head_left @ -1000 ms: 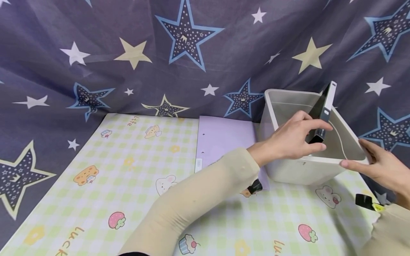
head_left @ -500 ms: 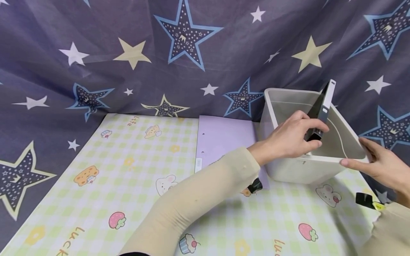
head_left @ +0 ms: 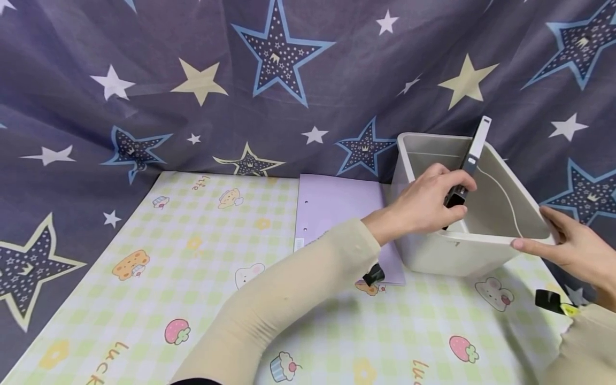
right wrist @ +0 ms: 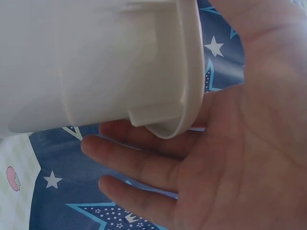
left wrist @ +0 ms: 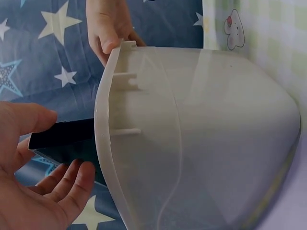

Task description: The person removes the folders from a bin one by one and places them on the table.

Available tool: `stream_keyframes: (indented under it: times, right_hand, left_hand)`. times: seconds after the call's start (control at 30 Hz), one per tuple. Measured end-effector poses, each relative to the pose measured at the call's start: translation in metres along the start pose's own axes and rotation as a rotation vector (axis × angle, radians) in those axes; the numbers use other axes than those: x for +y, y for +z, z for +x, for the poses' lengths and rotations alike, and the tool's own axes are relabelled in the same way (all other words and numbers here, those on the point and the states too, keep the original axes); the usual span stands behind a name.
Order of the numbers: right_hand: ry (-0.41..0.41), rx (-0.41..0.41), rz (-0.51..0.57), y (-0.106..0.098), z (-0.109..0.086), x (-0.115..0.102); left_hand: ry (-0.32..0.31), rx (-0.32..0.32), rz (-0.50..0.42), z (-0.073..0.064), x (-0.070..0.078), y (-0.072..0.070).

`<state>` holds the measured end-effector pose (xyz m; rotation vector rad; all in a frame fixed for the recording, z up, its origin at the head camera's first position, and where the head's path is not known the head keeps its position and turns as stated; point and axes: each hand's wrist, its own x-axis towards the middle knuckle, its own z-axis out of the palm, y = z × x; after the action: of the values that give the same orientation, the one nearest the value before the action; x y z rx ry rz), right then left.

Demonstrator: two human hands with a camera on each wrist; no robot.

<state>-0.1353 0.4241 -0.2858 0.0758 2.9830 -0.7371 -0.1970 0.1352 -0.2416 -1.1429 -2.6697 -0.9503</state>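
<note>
My left hand (head_left: 425,202) grips the near end of a slim, dark box-like object (head_left: 476,144) with a pale grey edge, over the front of a light grey plastic bin (head_left: 474,255). The object leans, its far end rising above the bin's rim; its lower part is hidden. In the left wrist view, the thumb lies above the dark object (left wrist: 64,135) and fingers below it. My right hand (head_left: 575,251) holds the bin's near right corner, thumb on the front rim, fingers along the outside. In the right wrist view, the fingers extend beneath the rim (right wrist: 194,62).
A lavender folder (head_left: 339,206) with punched holes lies left of the bin, partly under my left arm. The checked tablecloth (head_left: 202,289) covers the table. A dark star-printed curtain (head_left: 308,123) hangs close behind. Black camera pieces (head_left: 374,275) sit at my wrists.
My left hand has moved left with the dark object, whose near end is now closer to the bin's left side. The right hand and the bin stay put.
</note>
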Motion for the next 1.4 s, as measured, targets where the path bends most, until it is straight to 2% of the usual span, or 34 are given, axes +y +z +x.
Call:
stream_keyframes:
  times: [0.23,0.37,0.47,0.77,1.0,1.27,1.4]
  right_hand:
    - [-0.007,-0.008,0.012,-0.001,0.001,0.004]
    - [-0.01,-0.005,0.013,-0.002,0.0,0.003]
    - [-0.011,-0.002,0.01,-0.002,0.0,0.003]
    - [-0.012,-0.002,0.009,-0.001,0.0,0.004]
    - [-0.017,-0.015,0.022,-0.002,0.0,0.003]
    - [-0.032,-0.026,0.026,-0.003,-0.001,0.003]
    - [-0.035,-0.016,0.006,-0.003,0.0,0.003]
  left_hand:
    - [0.017,0.036,-0.012,0.0,-0.008,-0.001]
    - [0.047,0.072,0.003,0.001,-0.012,-0.003]
    - [0.061,0.075,0.021,0.003,-0.014,-0.005]
    - [0.068,-0.019,0.078,0.018,-0.015,-0.018]
    - [0.126,-0.094,0.085,0.031,-0.022,-0.027]
    - [0.091,-0.245,0.054,0.044,-0.026,-0.034]
    - [0.082,-0.291,0.043,0.05,-0.03,-0.036]
